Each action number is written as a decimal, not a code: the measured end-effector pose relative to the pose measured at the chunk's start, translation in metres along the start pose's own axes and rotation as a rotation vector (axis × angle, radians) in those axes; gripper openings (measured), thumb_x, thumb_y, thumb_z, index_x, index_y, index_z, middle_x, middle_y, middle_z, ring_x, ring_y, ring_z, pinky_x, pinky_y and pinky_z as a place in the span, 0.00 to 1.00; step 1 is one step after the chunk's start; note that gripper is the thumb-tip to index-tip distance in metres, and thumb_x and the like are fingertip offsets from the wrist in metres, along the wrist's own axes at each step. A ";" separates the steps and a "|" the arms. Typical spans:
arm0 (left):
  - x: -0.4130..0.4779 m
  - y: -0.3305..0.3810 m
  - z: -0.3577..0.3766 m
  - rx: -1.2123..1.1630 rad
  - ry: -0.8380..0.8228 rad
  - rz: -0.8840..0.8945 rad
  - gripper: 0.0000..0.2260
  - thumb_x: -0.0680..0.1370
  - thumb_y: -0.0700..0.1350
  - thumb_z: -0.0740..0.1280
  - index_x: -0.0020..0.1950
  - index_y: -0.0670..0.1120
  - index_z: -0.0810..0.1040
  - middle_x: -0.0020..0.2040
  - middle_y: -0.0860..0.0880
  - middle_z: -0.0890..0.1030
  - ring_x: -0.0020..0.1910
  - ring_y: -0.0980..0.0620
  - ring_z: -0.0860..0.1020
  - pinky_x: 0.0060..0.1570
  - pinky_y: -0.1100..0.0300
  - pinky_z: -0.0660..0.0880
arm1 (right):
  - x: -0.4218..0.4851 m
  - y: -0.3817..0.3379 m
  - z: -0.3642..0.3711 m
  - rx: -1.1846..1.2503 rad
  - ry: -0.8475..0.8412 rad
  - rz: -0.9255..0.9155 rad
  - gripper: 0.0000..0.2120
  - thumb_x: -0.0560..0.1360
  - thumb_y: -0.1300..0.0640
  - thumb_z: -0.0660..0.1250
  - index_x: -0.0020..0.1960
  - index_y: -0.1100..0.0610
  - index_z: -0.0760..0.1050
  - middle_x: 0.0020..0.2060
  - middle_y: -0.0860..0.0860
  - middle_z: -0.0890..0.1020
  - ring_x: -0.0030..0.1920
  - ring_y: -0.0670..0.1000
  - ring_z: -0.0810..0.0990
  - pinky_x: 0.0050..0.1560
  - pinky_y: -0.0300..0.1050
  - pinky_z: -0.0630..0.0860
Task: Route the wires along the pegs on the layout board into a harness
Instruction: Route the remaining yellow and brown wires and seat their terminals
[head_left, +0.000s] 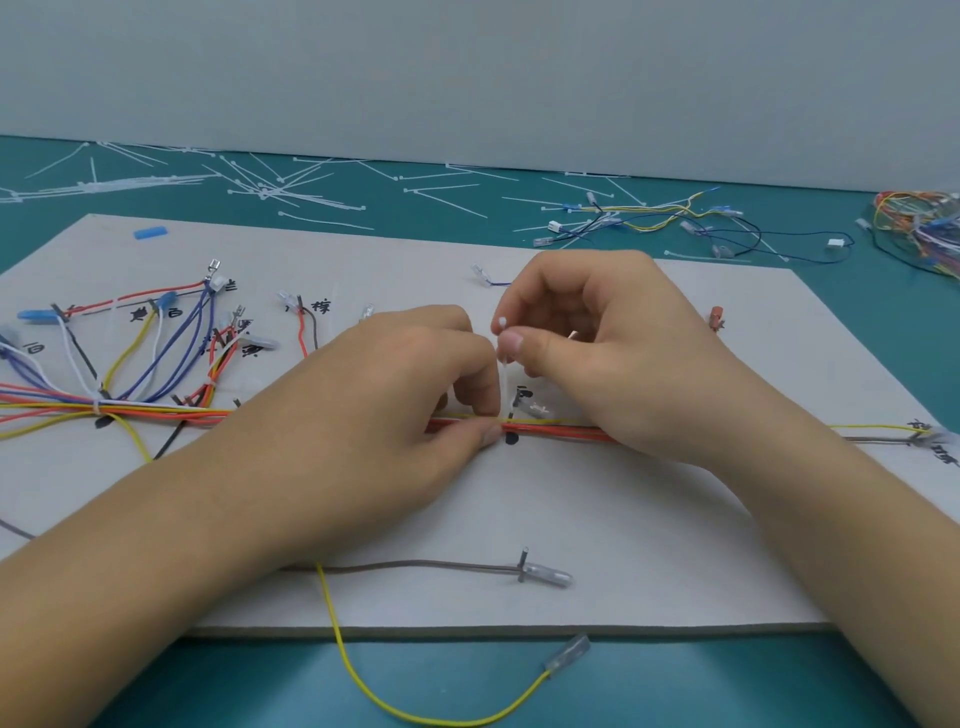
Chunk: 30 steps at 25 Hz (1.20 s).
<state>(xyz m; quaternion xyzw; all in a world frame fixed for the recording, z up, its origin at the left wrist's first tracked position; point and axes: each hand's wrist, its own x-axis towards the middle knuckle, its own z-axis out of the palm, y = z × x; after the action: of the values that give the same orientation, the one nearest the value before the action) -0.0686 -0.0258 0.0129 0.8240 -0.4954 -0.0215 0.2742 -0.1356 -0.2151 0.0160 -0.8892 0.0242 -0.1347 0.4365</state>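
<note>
A grey layout board lies on the teal table and carries a horizontal bundle of red, orange and yellow wires across its middle. My left hand pinches the bundle from the left, thumb pressed on it beside a black peg. My right hand holds a white cable tie upright over the bundle, gripped near its head between thumb and finger. Fanned wire branches with terminals spread over the board's left side. A brown wire ends at a peg low on the board.
Several loose white cable ties litter the table behind the board. A small harness and a tangled wire pile lie at the back right. A yellow wire hangs off the board's front edge.
</note>
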 end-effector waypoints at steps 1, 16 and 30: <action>0.000 0.000 -0.001 -0.012 0.014 -0.001 0.04 0.74 0.52 0.72 0.44 0.56 0.77 0.43 0.59 0.75 0.43 0.60 0.74 0.44 0.67 0.69 | -0.001 0.000 0.000 -0.022 -0.030 -0.013 0.06 0.77 0.64 0.72 0.44 0.54 0.81 0.34 0.46 0.83 0.32 0.46 0.77 0.34 0.39 0.73; -0.007 0.006 -0.009 0.018 -0.043 0.087 0.04 0.71 0.55 0.73 0.41 0.56 0.84 0.37 0.58 0.76 0.38 0.61 0.74 0.39 0.71 0.66 | -0.001 0.005 0.002 -0.045 -0.131 0.006 0.05 0.77 0.62 0.72 0.45 0.53 0.81 0.35 0.51 0.85 0.37 0.52 0.83 0.39 0.49 0.80; -0.010 0.017 0.006 -0.070 -0.017 -0.043 0.17 0.63 0.69 0.71 0.40 0.59 0.85 0.36 0.61 0.80 0.39 0.60 0.79 0.40 0.55 0.77 | -0.002 0.002 0.001 -0.065 -0.162 0.020 0.05 0.77 0.62 0.72 0.43 0.53 0.81 0.34 0.50 0.84 0.33 0.47 0.80 0.36 0.44 0.77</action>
<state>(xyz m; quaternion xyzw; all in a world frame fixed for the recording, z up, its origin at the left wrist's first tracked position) -0.0888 -0.0264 0.0129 0.8241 -0.4789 -0.0517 0.2979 -0.1375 -0.2148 0.0136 -0.9106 0.0019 -0.0574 0.4093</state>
